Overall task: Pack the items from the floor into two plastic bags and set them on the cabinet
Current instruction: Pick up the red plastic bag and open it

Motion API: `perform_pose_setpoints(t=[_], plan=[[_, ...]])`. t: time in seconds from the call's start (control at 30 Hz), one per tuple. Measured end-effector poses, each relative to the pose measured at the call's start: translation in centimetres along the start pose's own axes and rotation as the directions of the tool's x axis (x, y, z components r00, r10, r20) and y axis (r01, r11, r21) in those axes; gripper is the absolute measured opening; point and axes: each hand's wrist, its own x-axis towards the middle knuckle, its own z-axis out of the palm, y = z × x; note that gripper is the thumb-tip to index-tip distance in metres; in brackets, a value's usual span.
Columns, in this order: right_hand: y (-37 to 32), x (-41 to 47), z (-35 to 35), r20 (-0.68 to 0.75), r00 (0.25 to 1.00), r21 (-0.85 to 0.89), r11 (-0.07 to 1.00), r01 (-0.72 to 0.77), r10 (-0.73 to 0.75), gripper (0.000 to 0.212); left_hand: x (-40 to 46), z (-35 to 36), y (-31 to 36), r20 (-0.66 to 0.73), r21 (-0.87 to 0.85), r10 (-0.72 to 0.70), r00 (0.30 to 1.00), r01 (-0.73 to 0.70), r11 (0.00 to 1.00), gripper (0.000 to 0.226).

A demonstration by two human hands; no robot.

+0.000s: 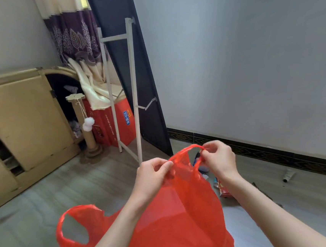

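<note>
Floor-side red plastic bag (179,217), contents hidden

Grey wood-look plank floor (45,194), running to a dark patterned skirting (280,152) at 3 o'clock. At 9 o'clock, a tan cabinet (18,121) standing on it. Toward 11 o'clock, a cardboard scratching post (86,130), a red box (116,123) and a white metal rack (133,90). At 3 o'clock, a red packet (225,192) lying flat, other small items partly hidden, and a small grey tube (288,175) near the skirting.
</note>
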Motion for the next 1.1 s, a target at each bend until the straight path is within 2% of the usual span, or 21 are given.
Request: perform_pose_setpoints(t=[0.07,0.1,0.17,0.23,0.33,0.4,0.47,0.6,0.67,0.73,0.8,0.83,0.9,1.0,1.1], plan=[[-1.2,-0.6,0.5,-0.076,0.997,0.216,0.975,0.051,-0.035,0.019,0.4,0.0,-0.1,-0.206,0.075,0.005,0.979,0.01,0.997,0.027],[-1.8,-1.0,0.8,-0.115,0.989,0.249,0.962,0.117,-0.091,0.02,0.6,-0.2,-0.1,-0.301,0.079,-0.004,0.954,0.029,0.996,0.026],[-2.8,-1.8,1.5,-0.174,0.954,0.189,0.942,0.276,-0.245,0.017,1.1,-0.7,-0.4,-0.435,0.019,-0.055,0.899,0.071,0.997,0.024],[-2.8,-2.7,2.2,-0.124,0.931,0.083,0.932,0.354,-0.342,0.013,1.3,-1.3,-0.6,-0.494,-0.021,-0.087,0.865,0.089,0.996,0.023],[-1.8,-3.4,3.5,0.053,0.948,-0.112,0.941,0.318,-0.314,0.029,1.1,-1.5,-0.3,-0.438,-0.119,-0.036,0.898,-0.019,0.993,0.024],[-1.2,-3.3,4.1,0.063,0.956,-0.177,0.94,0.292,-0.285,0.043,1.0,-1.5,0.1,-0.403,-0.133,0.016,0.915,-0.076,0.988,0.026],[-1.0,-2.8,4.2,0.02,0.961,-0.165,0.947,0.276,-0.276,0.047,0.9,-1.6,0.5,-0.334,-0.186,0.042,0.942,-0.11,0.976,0.022],[-0.7,-1.8,4.0,-0.027,0.956,-0.193,0.94,0.282,-0.293,0.038,0.2,-1.6,1.0,-0.115,-0.308,0.087,0.99,-0.119,0.944,0.018],[-0.6,-1.4,3.8,0.001,0.943,-0.148,0.933,0.328,-0.331,0.022,0.1,-2.0,0.8,-0.091,-0.28,0.104,0.99,-0.126,0.952,0.022],[-0.5,-1.0,3.6,0.076,0.931,-0.09,0.928,0.363,-0.357,0.014,0.4,-2.8,0.4,-0.137,-0.174,0.115,0.984,-0.138,0.975,0.022],[-0.4,-0.7,3.0,0.21,0.937,0.041,0.96,0.277,-0.279,0.013,0.8,-3.9,-0.1,-0.213,-0.114,0.098,0.972,-0.124,0.986,0.018],[-0.3,-0.6,2.6,0.306,0.929,0.162,0.973,0.167,-0.21,0.013,0.9,-4.5,-0.4,-0.253,-0.111,0.077,0.964,-0.108,0.988,0.02],[-0.1,-0.3,1.6,0.508,0.856,0.336,0.937,-0.096,-0.094,0.014,1.2,-5.9,-0.8,-0.305,-0.113,0.024,0.952,-0.061,0.992,0.024],[0.7,0.4,0.2,0.713,0.701,0.336,0.873,-0.353,0.009,0.013,1.2,-7.9,-1.6,-0.257,-0.153,-0.072,0.964,0.033,0.988,0.02],[1.4,1.1,-0.6,0.78,0.618,0.306,0.8,-0.516,0.1,0.011,0.9,-9.1,-2.3,-0.147,-0.237,-0.162,0.976,0.124,0.964,0.018]])
